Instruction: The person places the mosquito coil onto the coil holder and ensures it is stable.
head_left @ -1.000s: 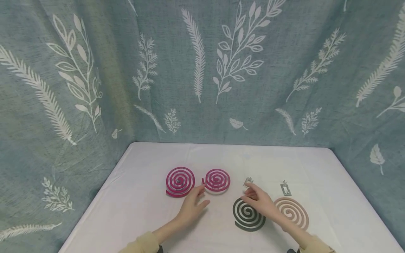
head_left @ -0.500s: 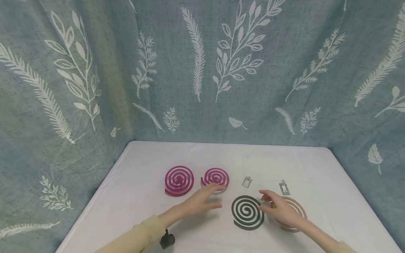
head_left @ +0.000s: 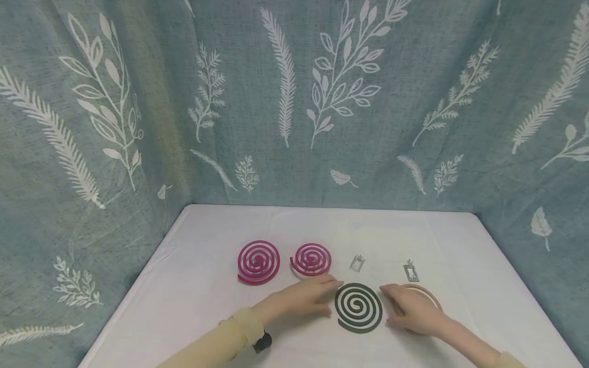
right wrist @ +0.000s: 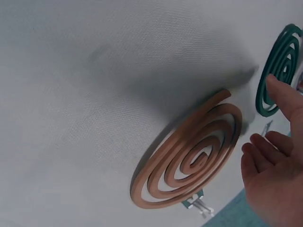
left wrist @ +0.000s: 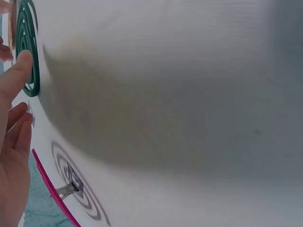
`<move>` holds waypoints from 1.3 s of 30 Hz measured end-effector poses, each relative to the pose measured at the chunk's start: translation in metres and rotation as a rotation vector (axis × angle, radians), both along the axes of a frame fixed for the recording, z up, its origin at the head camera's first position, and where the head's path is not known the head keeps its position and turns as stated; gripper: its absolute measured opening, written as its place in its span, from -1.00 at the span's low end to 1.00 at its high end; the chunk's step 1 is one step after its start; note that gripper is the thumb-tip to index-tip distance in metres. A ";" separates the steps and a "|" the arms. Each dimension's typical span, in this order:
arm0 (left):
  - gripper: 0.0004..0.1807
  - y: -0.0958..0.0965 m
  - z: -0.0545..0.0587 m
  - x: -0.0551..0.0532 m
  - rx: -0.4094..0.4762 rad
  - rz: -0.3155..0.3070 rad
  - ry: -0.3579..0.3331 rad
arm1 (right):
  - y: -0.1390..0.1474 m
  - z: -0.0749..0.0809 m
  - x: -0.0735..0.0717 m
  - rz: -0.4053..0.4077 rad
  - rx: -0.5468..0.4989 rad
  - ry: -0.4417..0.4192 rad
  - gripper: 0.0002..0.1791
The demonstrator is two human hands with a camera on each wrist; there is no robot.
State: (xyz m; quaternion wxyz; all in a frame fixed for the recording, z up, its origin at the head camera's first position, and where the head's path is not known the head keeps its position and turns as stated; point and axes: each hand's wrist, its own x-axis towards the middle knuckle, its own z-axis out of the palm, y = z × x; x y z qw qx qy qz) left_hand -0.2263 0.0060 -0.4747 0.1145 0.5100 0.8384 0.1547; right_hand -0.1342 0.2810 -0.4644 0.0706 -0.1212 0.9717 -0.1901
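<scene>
A dark green mosquito coil [head_left: 352,318] lies flat on the white table between my two hands. My left hand [head_left: 301,296] is at its left side, fingers extended and thumb apart. On the other side, my right hand [head_left: 416,309] reaches toward the coil's edge with its fingers loosely bent; whether either hand touches the coil I cannot tell. A brown mosquito coil [right wrist: 161,182] lies beneath the right hand, partly hidden in the head view. Neither hand holds anything. Behind the green coil sits a small metal coil stand [head_left: 357,263].
Two magenta mosquito coils stand farther back: a left one [head_left: 242,263] and a right one [head_left: 327,260], the right one raised on a metal stand [left wrist: 71,187]. Another metal stand [head_left: 411,272] lies behind the brown coil. A patterned blue-green curtain [head_left: 294,174] encloses the table [head_left: 202,245].
My right hand has left the small metal stand and moved right and nearer, over the brown coil. My left hand has moved right from the magenta coils to the green coil's side.
</scene>
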 end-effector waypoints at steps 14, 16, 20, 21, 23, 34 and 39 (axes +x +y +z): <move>-0.26 0.019 -0.005 -0.001 -0.049 0.088 -0.008 | 0.002 -0.008 -0.007 0.131 0.041 -0.041 -0.11; -0.26 0.021 -0.006 -0.002 -0.033 0.102 -0.021 | 0.001 -0.008 -0.009 0.117 0.022 -0.060 -0.12; -0.26 0.023 -0.009 -0.005 -0.014 0.115 -0.041 | 0.000 -0.007 -0.011 0.091 -0.003 -0.093 -0.17; -0.25 0.023 -0.009 -0.006 -0.012 0.119 -0.045 | 0.000 -0.007 -0.011 0.087 -0.006 -0.096 -0.19; -0.25 0.024 -0.010 -0.007 -0.007 0.128 -0.051 | 0.000 -0.008 -0.013 0.080 -0.001 -0.095 -0.22; -0.34 0.028 -0.009 -0.004 0.021 0.187 -0.052 | -0.002 -0.011 -0.015 0.072 -0.020 -0.059 -0.29; -0.36 0.027 -0.009 -0.002 0.056 0.184 -0.058 | -0.001 -0.015 -0.015 0.069 -0.031 -0.035 -0.30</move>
